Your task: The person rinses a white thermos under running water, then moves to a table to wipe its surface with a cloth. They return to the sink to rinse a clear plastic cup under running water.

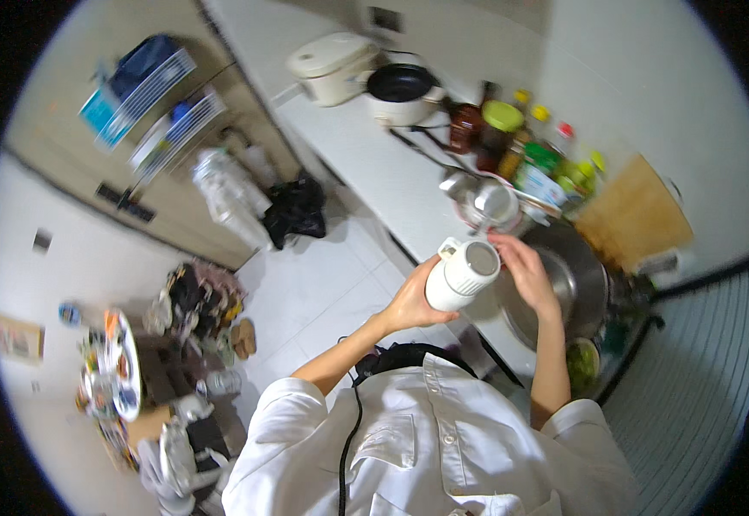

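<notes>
My left hand point(413, 298) is wrapped around a white insulated bottle point(455, 293). The bottle leans toward the counter, and its ribbed white cap with a grey disc on the end and a small carrying loop points away from me. Beside the cap is my right hand point(529, 267), its fingers bent near the bottle's right side. Blur hides whether those fingertips touch the cap or pinch something small. Under the right hand lies a wide, round stainless steel basin point(571, 274). Just beyond the fingertips, shiny metal ware point(493, 200) sits on the counter.
Along the white counter point(342, 148) stand a rice cooker point(335, 68), a pot with a black interior point(403, 84) and several sauce bottles point(539, 122). A wooden cutting board point(635, 213) leans against the wall. A black bag point(295, 209) hangs near the door at left.
</notes>
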### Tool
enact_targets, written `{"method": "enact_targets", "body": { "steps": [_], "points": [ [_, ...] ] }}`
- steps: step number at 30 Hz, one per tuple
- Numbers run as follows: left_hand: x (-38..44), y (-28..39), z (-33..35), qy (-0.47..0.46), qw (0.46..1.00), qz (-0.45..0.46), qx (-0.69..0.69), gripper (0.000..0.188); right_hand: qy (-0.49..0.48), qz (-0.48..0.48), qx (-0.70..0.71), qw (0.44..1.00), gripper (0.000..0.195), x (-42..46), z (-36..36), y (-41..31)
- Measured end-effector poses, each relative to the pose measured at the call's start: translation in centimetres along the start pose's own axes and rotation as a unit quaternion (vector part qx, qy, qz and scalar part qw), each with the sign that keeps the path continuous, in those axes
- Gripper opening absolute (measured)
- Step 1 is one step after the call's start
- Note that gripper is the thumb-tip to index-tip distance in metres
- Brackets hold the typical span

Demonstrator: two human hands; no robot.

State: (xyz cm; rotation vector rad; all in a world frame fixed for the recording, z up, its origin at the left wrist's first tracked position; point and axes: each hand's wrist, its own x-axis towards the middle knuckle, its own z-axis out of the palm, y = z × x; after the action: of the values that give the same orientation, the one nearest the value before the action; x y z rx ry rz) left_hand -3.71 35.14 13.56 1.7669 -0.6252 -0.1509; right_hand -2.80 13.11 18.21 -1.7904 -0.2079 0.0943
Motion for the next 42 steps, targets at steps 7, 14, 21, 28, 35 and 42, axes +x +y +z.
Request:
{"method": "enact_targets", "body": {
  "steps": [7, 14, 21, 28, 35, 42],
  "points": [
    [-13.0, -1.6, -13.9, 0.254, 0.964, -0.063, 0.045, 0.092, -0.273, -0.035, 0.053, 0.96, 0.031, 8.0, 19.0, -2.7],
    [-24.5, -2.9, -24.6, 0.454, 0.883, -0.089, 0.083, 0.085, -0.448, -0.143, 0.062, 0.88, 0.079, 10.6, 40.5, -7.6],
    [-27.8, -5.3, -31.0, 0.614, 0.739, -0.139, 0.238, 0.08, -0.441, -0.124, 0.195, 0.867, 0.089, 11.6, 53.0, -11.1],
    [-28.7, -7.9, -36.4, 0.673, 0.682, -0.159, 0.238, 0.084, -0.469, -0.137, 0.192, 0.851, 0.076, 16.3, 60.9, -10.1],
    [-29.9, -7.5, -39.9, 0.752, 0.547, -0.217, 0.297, 0.085, -0.619, -0.102, 0.16, 0.762, 0.081, 18.4, 68.0, -11.9],
    [-33.3, -8.7, -40.7, 0.801, 0.476, -0.236, 0.275, 0.087, -0.686, -0.106, 0.193, 0.693, 0.082, 16.3, 73.6, -11.8]
  ]
}}
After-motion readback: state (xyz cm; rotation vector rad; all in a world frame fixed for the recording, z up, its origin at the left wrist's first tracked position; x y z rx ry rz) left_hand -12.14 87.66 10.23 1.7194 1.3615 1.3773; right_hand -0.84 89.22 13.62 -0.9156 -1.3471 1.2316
